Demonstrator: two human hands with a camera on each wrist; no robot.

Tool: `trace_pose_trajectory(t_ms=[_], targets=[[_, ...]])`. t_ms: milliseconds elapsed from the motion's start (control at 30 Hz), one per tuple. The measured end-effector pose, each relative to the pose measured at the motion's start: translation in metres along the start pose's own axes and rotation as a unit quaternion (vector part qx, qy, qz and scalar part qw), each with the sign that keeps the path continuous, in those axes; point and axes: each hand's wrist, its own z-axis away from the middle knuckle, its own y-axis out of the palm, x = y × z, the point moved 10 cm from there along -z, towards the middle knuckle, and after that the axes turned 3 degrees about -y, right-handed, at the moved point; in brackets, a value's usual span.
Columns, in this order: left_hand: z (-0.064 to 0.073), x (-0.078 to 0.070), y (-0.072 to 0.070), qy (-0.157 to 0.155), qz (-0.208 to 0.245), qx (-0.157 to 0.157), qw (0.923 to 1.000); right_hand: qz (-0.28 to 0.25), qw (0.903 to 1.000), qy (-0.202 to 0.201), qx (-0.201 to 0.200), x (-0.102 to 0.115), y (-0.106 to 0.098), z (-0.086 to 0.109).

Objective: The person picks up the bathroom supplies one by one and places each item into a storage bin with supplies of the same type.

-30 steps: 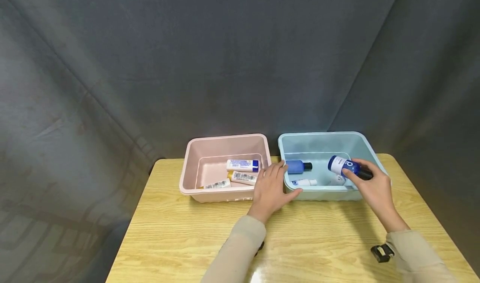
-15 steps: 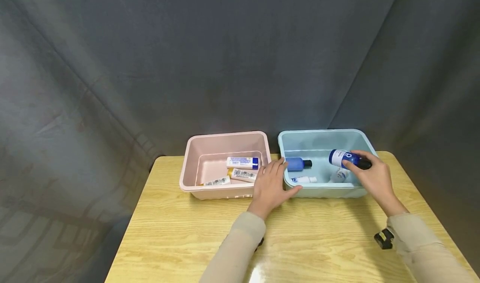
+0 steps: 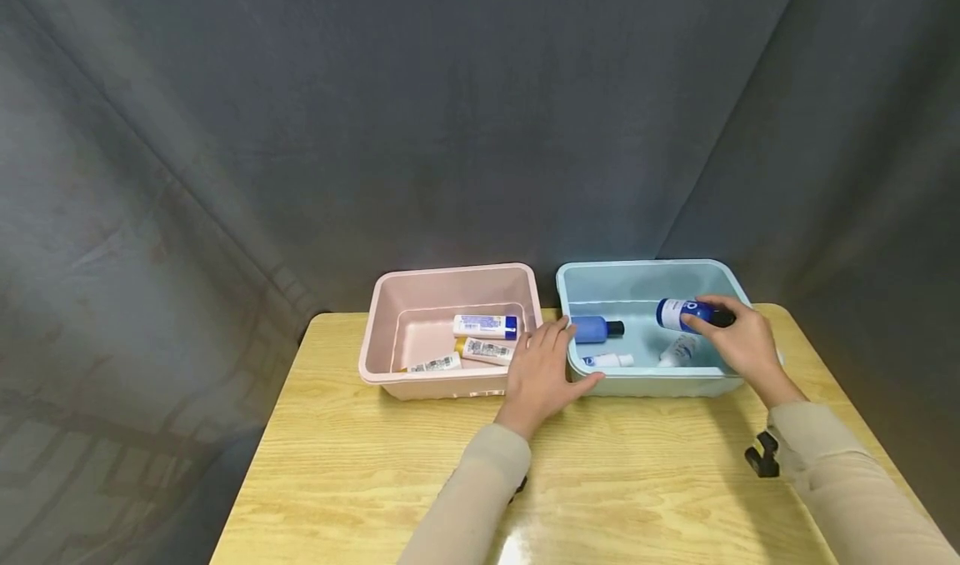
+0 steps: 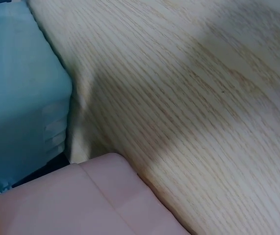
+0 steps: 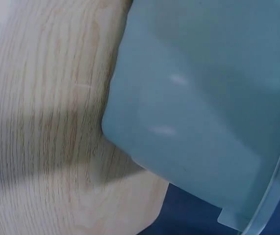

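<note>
Over the right side of the light blue bin [image 3: 645, 386], my right hand [image 3: 746, 348] grips a dark blue bottle [image 3: 675, 313] by its black-capped end. The bottle lies nearly level, its white label facing up. My left hand [image 3: 538, 377] rests with spread fingers where the pink bin [image 3: 442, 388] and the blue bin meet. Inside the blue bin lie another blue bottle [image 3: 589, 329] with a black cap, a small white tube [image 3: 607, 360] and a clear bottle [image 3: 678, 351] with blue print. Neither wrist view shows what the hands hold.
In the pink bin are a white tube with a blue cap [image 3: 484, 326] and two white tubes with yellow caps, one [image 3: 486, 351] beside the other [image 3: 437, 364]. Both bins stand at the back of the wooden table [image 3: 360, 473], before a grey curtain [image 3: 480, 132].
My right hand, still gripping the blue bottle, has shifted slightly up and left, and more of the clear bottle beneath shows. My left hand stays in place.
</note>
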Motion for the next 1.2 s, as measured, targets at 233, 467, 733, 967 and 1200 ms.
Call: trace_pose_trajectory(t_ms=[233,467,733,967,1200], targets=[[0.001,0.000,0.000,0.001,-0.001,-0.003,1.0000,-0.003,0.9991,0.020,0.038,-0.010,0.009,-0.010],[0.001,0.000,-0.002,0.004,0.000,-0.011,0.9999,0.004,0.9981,0.014,0.060,-0.011,0.016,-0.019],[0.001,0.000,-0.002,0.001,-0.001,-0.012,0.9999,0.008,0.9967,-0.010,0.080,-0.009,0.024,-0.026],[0.001,0.002,0.000,-0.001,0.006,-0.011,0.9999,0.009,0.9914,-0.001,0.130,-0.012,0.036,-0.029],[0.001,0.000,0.000,0.002,0.005,-0.005,1.0000,0.012,0.9898,0.004,0.142,-0.017,0.038,-0.029]])
